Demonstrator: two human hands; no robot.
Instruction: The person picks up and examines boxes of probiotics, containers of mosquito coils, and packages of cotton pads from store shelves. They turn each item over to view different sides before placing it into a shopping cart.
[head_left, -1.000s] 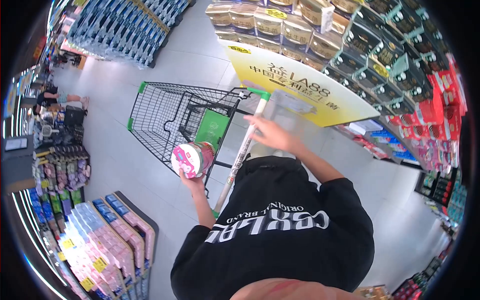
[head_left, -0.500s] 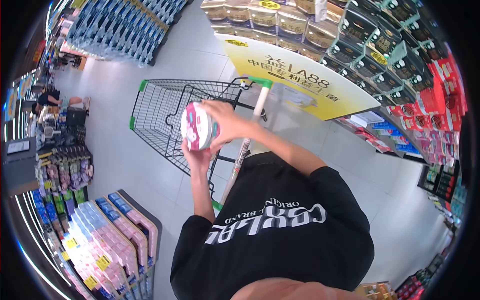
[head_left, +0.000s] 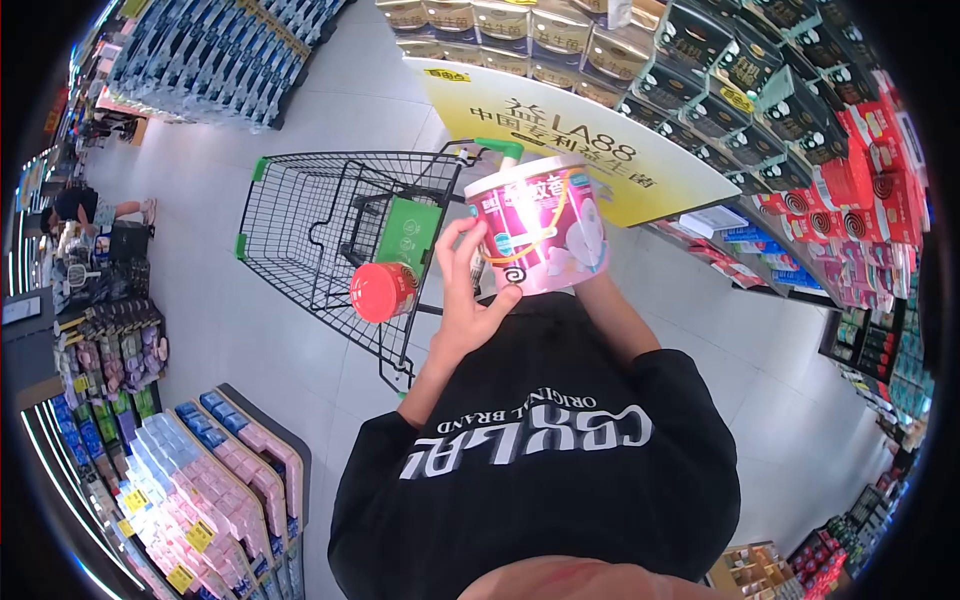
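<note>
Head view: the pink tub (head_left: 538, 222) now stands upright and close under the camera, lifted above the cart handle (head_left: 497, 150). Half a second ago it was lower, over the basket of the cart (head_left: 330, 225), turned on its side and gripped by both hands; a second ago only the left hand had it, down beside the handle, while the right hand lay on the bar. So the tub has come up and been turned label-outward, and the right hand has left the cart altogether.

The left hand (head_left: 470, 290) is closed round the tub's near side, fingers (head_left: 465, 245) curled up along the wall and the thumb pressed under the base. The right hand is almost wholly hidden behind the tub; only its forearm shows running up to the tub's underside, so it seems to be supporting it, but how far it is closed I cannot tell.

A red lid (head_left: 381, 291) now shows just beside the left wrist, in front of the cart's green flap (head_left: 408, 235); whether it lies in the cart or hangs from something is not clear.

The raised, upright tub reads, as a judgement, as being inspected rather than set down
</note>
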